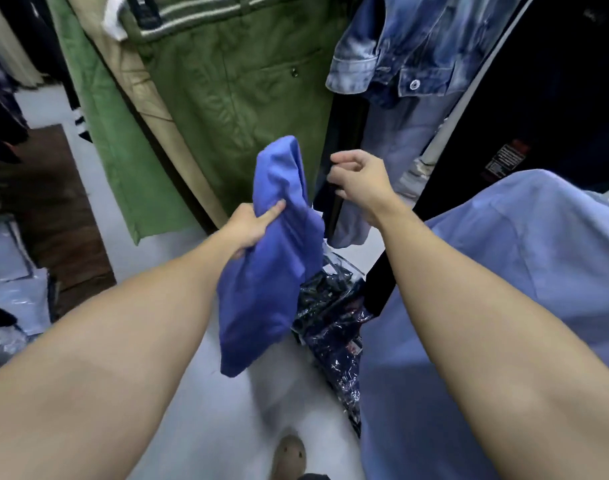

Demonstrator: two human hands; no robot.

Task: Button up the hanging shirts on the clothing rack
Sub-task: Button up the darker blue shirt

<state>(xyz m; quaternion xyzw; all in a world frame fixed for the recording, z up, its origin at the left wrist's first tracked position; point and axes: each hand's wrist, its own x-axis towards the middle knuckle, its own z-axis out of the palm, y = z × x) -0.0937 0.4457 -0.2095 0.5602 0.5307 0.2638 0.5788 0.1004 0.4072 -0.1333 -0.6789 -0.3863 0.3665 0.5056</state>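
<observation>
**rackrat:** so where's the shirt at right now?

**me:** My left hand [251,226] has a bunched-up fold of the blue shirt [268,258]. Fingers are curled round the cloth, index finger lying along the front of it. The fabric sticks up above that grip and the rest hangs down below my forearm, over the pale floor [206,410]. It's in the middle of the view, right in front of the green trousers [233,81] hanging on the rack.

**rackrat:** and the other hand?

**me:** My right hand [360,183] is just beside the shirt but not touching it. Fingers loosely curled, thumb and fingertips close together. There's something dark right behind them, and I honestly can't tell if I'm pinching an edge of it or holding nothing.

**rackrat:** what else is hanging around there?

**me:** Washed-out denim shirt [400,46] up top on the right, with 1 white snap button [414,84] showing on its cuff. Under my right forearm there's a light blue shirt [503,271] taking up the whole lower right. A lighter green garment [123,150] and a tan one [150,98] hang left of the trousers.

**rackrat:** floor?

**me:** A crinkly clear plastic bag of dark clothing [334,317] lies between the 2 blue shirts, and the toe of my shoe [289,455] pokes in at the bottom.
</observation>
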